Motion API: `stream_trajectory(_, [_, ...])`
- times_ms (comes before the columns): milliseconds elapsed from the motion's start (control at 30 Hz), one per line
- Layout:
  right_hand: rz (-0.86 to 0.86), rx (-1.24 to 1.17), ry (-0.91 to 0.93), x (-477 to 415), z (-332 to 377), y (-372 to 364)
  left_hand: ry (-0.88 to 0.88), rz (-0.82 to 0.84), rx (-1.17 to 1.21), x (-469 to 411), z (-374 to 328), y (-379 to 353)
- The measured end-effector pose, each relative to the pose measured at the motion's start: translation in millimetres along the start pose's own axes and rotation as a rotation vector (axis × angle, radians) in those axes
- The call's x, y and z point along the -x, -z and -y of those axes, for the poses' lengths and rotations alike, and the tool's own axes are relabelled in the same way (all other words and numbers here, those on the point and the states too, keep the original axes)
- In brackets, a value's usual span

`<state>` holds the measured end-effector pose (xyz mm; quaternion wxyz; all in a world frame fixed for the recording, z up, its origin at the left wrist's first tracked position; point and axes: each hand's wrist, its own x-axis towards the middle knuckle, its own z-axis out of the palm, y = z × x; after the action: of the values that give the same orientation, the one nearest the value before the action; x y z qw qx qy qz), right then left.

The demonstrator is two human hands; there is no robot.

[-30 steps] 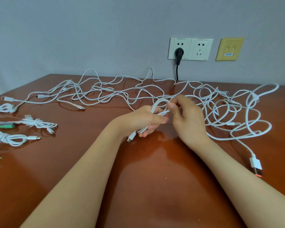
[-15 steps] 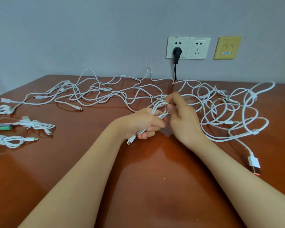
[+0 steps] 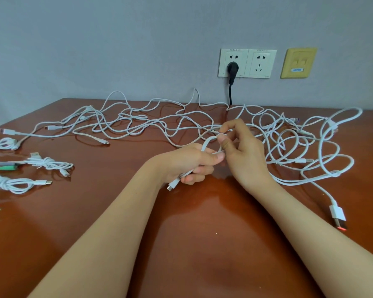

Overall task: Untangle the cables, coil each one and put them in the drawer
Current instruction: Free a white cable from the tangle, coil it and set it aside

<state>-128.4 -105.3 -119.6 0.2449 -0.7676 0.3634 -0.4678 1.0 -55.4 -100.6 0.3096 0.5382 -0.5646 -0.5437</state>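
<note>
A tangle of white cables [image 3: 138, 123] sprawls across the back of the brown table [image 3: 202, 222], from the left edge to the right. My left hand [image 3: 190, 162] grips a small coil of one white cable [image 3: 209, 143], whose plug [image 3: 172, 186] sticks out below my fist. My right hand [image 3: 243, 151] sits right beside it and pinches the same cable's loop between thumb and forefinger. A thicker white cable [image 3: 329, 168] loops at the right and ends in a white USB plug [image 3: 338, 216]. No drawer is in view.
Several coiled white cables [image 3: 50, 164] lie in a column at the table's left edge, another bundle [image 3: 13, 183] below it, with a green item [image 3: 2, 167] among them. Wall sockets [image 3: 247, 63] with a black plug [image 3: 232, 68] and a yellow wall plate [image 3: 297, 63] are behind.
My right hand has lifted slightly and brought another turn of the cable over to the coil in my left hand. The loose cable at the right has shifted a little toward me.
</note>
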Motion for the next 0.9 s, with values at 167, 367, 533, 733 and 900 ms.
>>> stream_trajectory(167, [-0.015,0.155,-0.133,0,1,6,-0.042,-0.165,0.108,-3,2,5])
stream_trajectory(367, [0.088,0.444,-0.14,2,8,9,-0.113,-0.419,0.296,-5,9,18])
stream_trajectory(533, [0.109,0.241,-0.039,4,4,3,-0.178,-0.434,0.171,-9,9,13])
stream_trajectory(733, [0.153,0.124,-0.008,5,1,-2,-0.255,-0.472,-0.013,-19,7,-1])
stream_trajectory(900, [0.199,0.185,0.042,3,1,-2,-0.287,-0.497,-0.058,-20,6,-4])
